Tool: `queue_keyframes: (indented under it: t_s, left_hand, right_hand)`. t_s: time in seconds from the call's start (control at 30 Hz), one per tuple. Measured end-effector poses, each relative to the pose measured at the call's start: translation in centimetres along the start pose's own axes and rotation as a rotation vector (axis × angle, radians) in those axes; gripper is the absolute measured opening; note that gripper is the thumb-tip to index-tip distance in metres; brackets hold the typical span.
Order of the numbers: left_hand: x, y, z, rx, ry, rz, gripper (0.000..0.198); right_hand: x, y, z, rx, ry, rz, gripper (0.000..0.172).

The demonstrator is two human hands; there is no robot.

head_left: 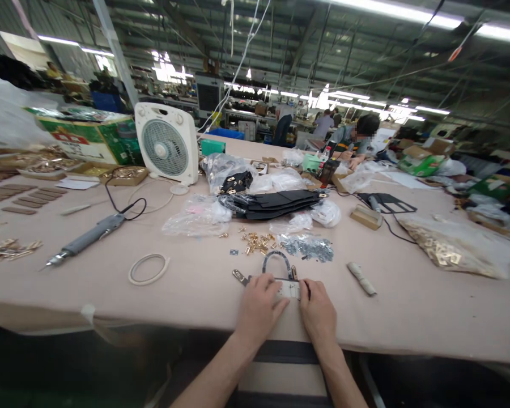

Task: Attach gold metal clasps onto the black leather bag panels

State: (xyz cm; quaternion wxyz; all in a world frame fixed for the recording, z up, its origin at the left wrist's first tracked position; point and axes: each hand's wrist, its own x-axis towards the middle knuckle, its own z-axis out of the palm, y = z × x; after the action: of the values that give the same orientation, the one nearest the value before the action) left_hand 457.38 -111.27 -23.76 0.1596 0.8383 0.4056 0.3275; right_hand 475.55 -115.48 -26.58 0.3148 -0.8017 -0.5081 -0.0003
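At the table's front edge, my left hand (259, 306) and my right hand (317, 309) hold a small dark-edged piece (289, 289) with a pale face between them. The fingers of both hands are bent onto its two sides. A dark curved handle (277, 259) arches up behind it. A metal clasp (239, 276) sticks out by my left fingers, and another clasp (294, 272) stands near my right fingers. Just beyond lie small gold-coloured fittings (260, 242) and a spread of grey metal plates (310, 246).
On the left are an electric screwdriver (94, 235), a tape roll (148, 269) and a white fan (166, 143). Stacked black pieces (276, 204) lie ahead. A wrapped roll (361, 278) and a bag of metal parts (446, 246) lie right. A person (357, 141) works across the table.
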Motion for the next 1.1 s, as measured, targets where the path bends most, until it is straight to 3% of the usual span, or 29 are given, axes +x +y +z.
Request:
queue_keyframes:
  t_s: [0.1,0.2,0.3,0.4,0.57,0.83,1.1]
  left_hand:
    - [0.2,-0.5,0.5,-0.005,0.037,0.049,0.031]
    - [0.3,-0.9,0.9,0.024,0.060,0.088,0.033]
    - [0.4,-1.0,1.2,0.052,0.058,0.104,0.035]
    - [0.5,-1.0,1.2,0.054,0.048,0.101,0.036]
    - [0.4,-0.7,0.8,0.041,0.030,0.054,0.038]
    - [0.5,-0.4,0.5,0.023,0.057,0.039,0.041]
    - [0.7,-0.4,0.4,-0.002,0.065,0.019,0.042]
  right_hand:
    - [-0.1,0.2,-0.4,0.047,-0.006,-0.016,0.038]
    - [1.5,1.3,-1.4,0.268,-0.074,-0.063,0.035]
    - [4.6,3.2,-2.6,0.421,0.017,0.016,0.041]
    - [8.5,5.5,-3.2,0.392,0.146,0.093,0.049]
    - [13.9,7.7,-2.2,0.346,-0.011,-0.053,0.032]
    - [18.2,6.1,0.0,0.223,-0.180,-0.200,0.028]
    - [18.8,4.9,0.9,0.125,-0.257,-0.199,0.015]
